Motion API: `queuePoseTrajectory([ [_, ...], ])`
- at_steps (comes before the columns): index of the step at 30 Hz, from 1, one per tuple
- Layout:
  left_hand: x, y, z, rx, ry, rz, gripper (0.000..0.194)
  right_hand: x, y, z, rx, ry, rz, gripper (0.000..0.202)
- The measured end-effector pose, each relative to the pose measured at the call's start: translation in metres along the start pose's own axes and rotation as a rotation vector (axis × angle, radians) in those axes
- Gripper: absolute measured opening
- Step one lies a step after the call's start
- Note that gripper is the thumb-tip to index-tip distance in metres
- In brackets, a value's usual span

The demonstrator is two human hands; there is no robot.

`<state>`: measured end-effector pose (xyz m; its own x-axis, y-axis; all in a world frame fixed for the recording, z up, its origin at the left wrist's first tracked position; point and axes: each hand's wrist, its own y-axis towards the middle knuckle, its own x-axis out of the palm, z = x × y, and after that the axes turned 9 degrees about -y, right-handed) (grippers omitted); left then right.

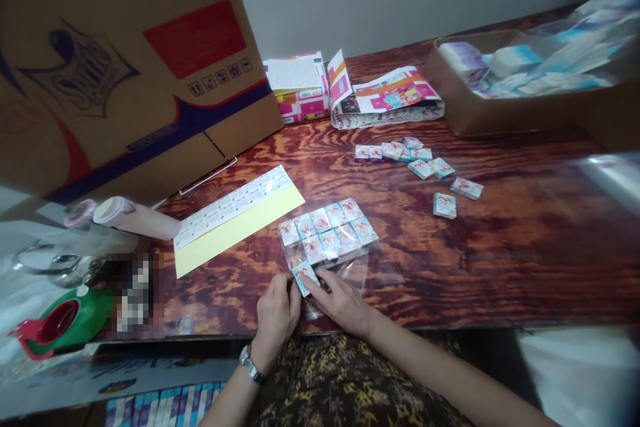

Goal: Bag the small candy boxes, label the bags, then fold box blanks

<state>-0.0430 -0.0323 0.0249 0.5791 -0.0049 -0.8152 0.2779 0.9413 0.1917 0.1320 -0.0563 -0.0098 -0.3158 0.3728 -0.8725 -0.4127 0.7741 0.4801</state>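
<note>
A clear plastic bag [357, 272] lies flat near the table's front edge, with small white-and-blue boxes [329, 240] side by side in two rows inside it. Each box has a picture of a hand on its face. One more small box [304, 275] sits at the bag's near end, between my hands. My left hand [277, 307], with a watch on the wrist, is closed at the bag's near left edge; its fingertips are partly hidden. My right hand [343, 303] has its fingers on that single box from the right.
Several loose small boxes [421, 169] lie to the right. A label sheet [240, 220] lies left, beside a tape dispenser [70, 320] and a large carton [135, 80]. Printed packs [390, 100] and an open box of packets [500, 120] stand at the back.
</note>
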Motion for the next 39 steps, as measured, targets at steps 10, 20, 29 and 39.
queuePoseTrajectory([
  [10,-0.007,-0.002,0.003,0.15,0.044,0.054,0.014,-0.016,0.002,0.02,-0.138,-0.064,0.147,0.036],
  [20,-0.004,-0.006,0.006,0.145,0.066,0.036,0.013,-0.005,0.013,0.023,-0.209,-0.088,0.073,0.034],
  [29,0.0,-0.02,0.01,-0.203,-0.257,-0.047,0.044,-0.007,0.018,0.028,-0.222,-0.076,0.031,0.033],
  [39,0.015,-0.033,0.002,-0.291,-0.362,-0.085,0.042,-0.01,0.023,0.026,-0.245,-0.14,0.002,0.032],
])
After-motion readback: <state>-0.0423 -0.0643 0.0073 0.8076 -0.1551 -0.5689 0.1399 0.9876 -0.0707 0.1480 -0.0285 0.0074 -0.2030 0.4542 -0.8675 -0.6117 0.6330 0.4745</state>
